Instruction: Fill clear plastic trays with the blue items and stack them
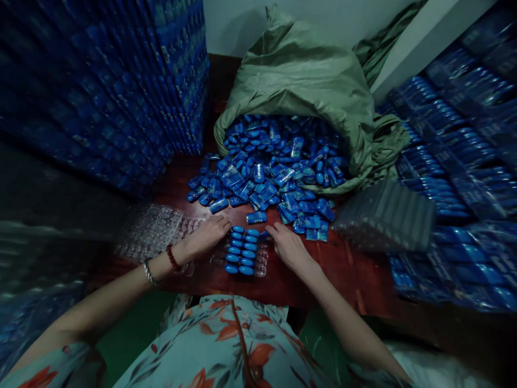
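Observation:
A clear plastic blister tray (261, 263) lies on the table in front of me, with two columns of glossy blue oval pieces (247, 254) in it. My left hand (214, 230) is at the tray's upper left corner, fingers drawn together; whatever they may hold is hidden. On the other side, my right hand (286, 245) pinches a small blue piece (264, 235) between thumb and fingers, just right of the upper tray. Beyond both hands spreads a heap of small blue wrapped packets (258, 180), one lone packet (256, 217) lying closest to the tray.
A green woven sack (299, 75) lies open at the back, packets spilling from its mouth. More clear trays (151, 229) lie to the left, and a stack of trays (388, 215) stands right. Tall stacks of filled blue packs (177, 70) rise on both sides of the red-brown table (331, 280).

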Demonstrator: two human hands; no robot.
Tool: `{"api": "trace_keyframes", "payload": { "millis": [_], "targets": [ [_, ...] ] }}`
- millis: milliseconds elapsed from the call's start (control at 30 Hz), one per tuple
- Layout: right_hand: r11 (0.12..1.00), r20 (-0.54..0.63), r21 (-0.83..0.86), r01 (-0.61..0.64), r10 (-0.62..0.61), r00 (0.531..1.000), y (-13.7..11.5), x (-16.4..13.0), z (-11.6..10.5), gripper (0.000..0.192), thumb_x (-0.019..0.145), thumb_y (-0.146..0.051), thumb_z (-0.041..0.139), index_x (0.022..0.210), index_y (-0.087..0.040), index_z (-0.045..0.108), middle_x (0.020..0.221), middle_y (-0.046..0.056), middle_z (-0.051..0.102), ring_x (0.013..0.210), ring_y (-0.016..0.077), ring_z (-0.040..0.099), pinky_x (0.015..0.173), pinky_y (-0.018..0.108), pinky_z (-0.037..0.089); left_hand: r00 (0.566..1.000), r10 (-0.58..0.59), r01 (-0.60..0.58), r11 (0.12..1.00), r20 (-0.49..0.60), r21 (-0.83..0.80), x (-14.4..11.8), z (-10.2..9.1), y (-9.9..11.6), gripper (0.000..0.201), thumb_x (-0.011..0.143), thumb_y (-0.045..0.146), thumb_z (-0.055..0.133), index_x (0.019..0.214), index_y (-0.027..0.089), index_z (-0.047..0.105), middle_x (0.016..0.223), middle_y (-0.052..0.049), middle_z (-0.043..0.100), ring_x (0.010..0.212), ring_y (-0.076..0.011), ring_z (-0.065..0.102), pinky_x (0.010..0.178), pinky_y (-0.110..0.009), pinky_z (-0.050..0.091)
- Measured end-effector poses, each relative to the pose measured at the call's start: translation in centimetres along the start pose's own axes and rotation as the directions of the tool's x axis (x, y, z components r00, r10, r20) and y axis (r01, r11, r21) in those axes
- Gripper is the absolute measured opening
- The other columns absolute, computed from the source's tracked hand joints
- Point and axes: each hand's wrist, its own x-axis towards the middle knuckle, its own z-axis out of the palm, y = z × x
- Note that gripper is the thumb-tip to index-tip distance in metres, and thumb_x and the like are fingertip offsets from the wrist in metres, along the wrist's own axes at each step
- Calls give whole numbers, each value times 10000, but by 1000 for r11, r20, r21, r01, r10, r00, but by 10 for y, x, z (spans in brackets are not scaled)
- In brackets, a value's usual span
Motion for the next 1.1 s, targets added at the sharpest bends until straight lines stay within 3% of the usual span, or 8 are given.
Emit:
{"api": "trace_keyframes", "payload": {
  "millis": [267,467,600,733,900,1000,1100],
  "targets": [
    [999,31,-42,22,-20,999,-12,7,3,339,817,4,374,1001,-181,591,915,110,591,843,228,552,686,309,414,999,-50,51,999,-15,16,0,4,9,168,858,61,415,894,116,569,901,-105,602,915,-226,555,844,-367,447],
    [999,-60,12,33,-32,998,-9,9,13,329,867,-64,390,1121,-172,569,949,115,592,875,227,558,727,314,435,985,-133,132,991,-110,-14,1,10,8,204,864,48,400,951,110,573,983,-119,602,962,-224,543,866,-366,440],
    [953,-106,260,157,-134,985,19,19,13,294,931,-237,400,1170,-233,573,980,52,617,872,175,594,748,287,466,971,-151,136,987,-185,-89,-3,12,-14,270,885,130,445,1135,143,548,1072,-114,604,1015,-226,534,876,-370,432],
    [924,-178,368,105,-41,983,40,47,12,298,944,-246,379,1105,-224,628,976,45,640,903,166,603,814,296,458,936,-238,176,954,-258,-241,-3,10,-47,274,932,287,414,1142,190,560,1071,-81,617,994,-198,554,863,-326,434],
    [990,15,79,116,-118,993,32,79,15,356,820,-240,616,1175,-260,602,1009,74,589,915,213,587,730,295,457,886,-447,434,893,-125,-116,23,18,-62,270,855,314,548,1015,102,596,1024,-158,608,968,-275,562,820,-366,442],
    [991,-24,29,131,-130,991,31,79,22,397,801,-265,636,1192,-246,575,1053,92,543,995,241,544,751,322,462,878,-467,454,882,-106,-123,35,25,-59,200,823,172,548,987,64,589,1032,-192,601,999,-300,551,856,-392,420],
    [983,-85,155,103,-90,992,39,69,31,324,813,-245,598,1135,-208,569,1075,92,524,996,223,533,770,322,469,874,-477,457,872,-93,-175,34,29,-58,217,772,76,544,986,69,578,1014,-182,609,1003,-293,550,859,-378,418]
  ]
}}
